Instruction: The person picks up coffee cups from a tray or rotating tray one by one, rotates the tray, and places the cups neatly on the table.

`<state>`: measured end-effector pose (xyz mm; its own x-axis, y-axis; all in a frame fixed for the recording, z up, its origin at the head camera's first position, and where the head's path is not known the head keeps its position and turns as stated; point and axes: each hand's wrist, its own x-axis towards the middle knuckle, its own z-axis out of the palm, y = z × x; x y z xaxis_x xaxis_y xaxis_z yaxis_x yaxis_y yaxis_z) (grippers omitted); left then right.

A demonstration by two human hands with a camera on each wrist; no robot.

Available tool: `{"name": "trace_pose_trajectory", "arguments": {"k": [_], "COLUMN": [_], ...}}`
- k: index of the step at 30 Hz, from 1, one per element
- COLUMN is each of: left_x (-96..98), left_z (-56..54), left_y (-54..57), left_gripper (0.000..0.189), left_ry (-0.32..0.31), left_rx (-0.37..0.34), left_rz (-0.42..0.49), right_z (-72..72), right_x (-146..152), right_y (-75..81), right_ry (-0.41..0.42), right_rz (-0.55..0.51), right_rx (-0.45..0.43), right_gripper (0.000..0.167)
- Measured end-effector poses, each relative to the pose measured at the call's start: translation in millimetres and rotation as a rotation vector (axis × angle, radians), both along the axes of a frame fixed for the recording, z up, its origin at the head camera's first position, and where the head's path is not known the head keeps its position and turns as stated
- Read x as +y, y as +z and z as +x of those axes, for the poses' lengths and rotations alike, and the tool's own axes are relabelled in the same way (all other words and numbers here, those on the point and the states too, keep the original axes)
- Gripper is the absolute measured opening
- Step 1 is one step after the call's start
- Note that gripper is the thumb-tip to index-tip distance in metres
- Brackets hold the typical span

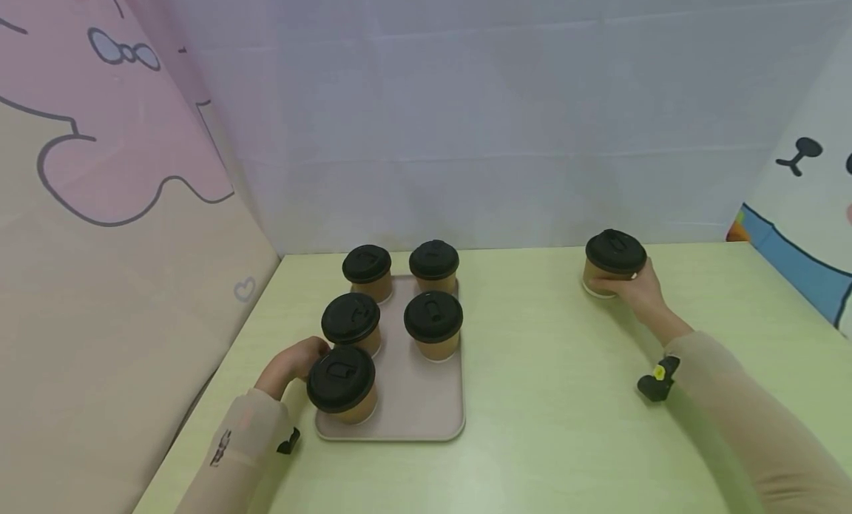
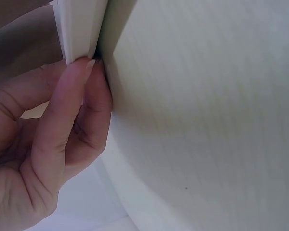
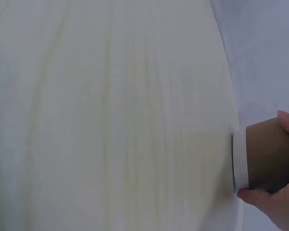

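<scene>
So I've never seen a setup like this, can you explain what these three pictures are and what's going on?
Sure. There's no machine here, just a person's two bare hands, filmed by one camera on the head and one on each wrist. The wide picture comes from the head, looking forward and down at a pale table. On it lies a beige tray carrying five black-lidded takeaway cups. The left wrist picture shows the left hand pinching the tray by its edge. The right wrist picture shows the right hand gripping a sixth cup, away from the tray.
</scene>
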<state>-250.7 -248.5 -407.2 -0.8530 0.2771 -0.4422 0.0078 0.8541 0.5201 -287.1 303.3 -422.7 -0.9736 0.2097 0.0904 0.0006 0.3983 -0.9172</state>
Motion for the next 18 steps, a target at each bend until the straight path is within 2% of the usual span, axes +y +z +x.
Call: {"name": "trace_pose_trajectory", "arguments": {"k": [9, 18], "left_x": [1.7, 1.0], "left_z": [1.4, 1.2], "left_y": [0.8, 1.8], "left_gripper": [0.011, 0.012], "left_ry": [0.018, -0.012], "left_rx": [0.003, 0.022], "left_rz": [-0.003, -0.006], "right_z": [0.5, 1.0], "right_x": [0.7, 1.9], "right_y": [0.2, -0.6], "right_ry": [0.008, 0.043], "right_rz": [-0.001, 0.005], "right_rx": [-0.033, -0.011], "right_gripper": [0.095, 0.095]}}
